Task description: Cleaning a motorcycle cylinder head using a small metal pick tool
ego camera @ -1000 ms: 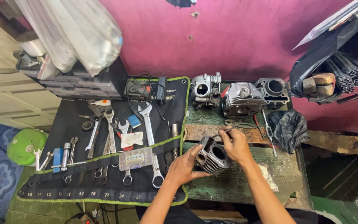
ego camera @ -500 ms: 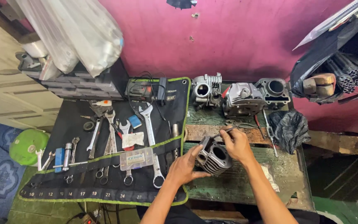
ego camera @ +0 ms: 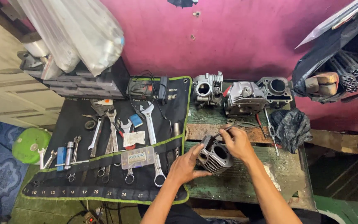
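A finned grey engine cylinder [ego camera: 215,155] lies on its side on the worn green wooden bench [ego camera: 266,182], its bore facing up toward me. My left hand [ego camera: 186,166] grips its left side from below. My right hand [ego camera: 237,142] rests on its upper right edge, the fingers pinching a thin dark tool or part at the cylinder's rim; what it is I cannot tell.
A black tool roll [ego camera: 104,166] with several wrenches [ego camera: 152,132] and a small clear plastic box [ego camera: 137,157] covers the left. Three engine parts [ego camera: 245,96] stand along the pink wall. A black plastic bag [ego camera: 291,126] lies at right, a green lid [ego camera: 30,143] far left.
Both hands stay on the cylinder. My right hand's fingers shifted slightly at its upper rim; the cylinder barely moved.
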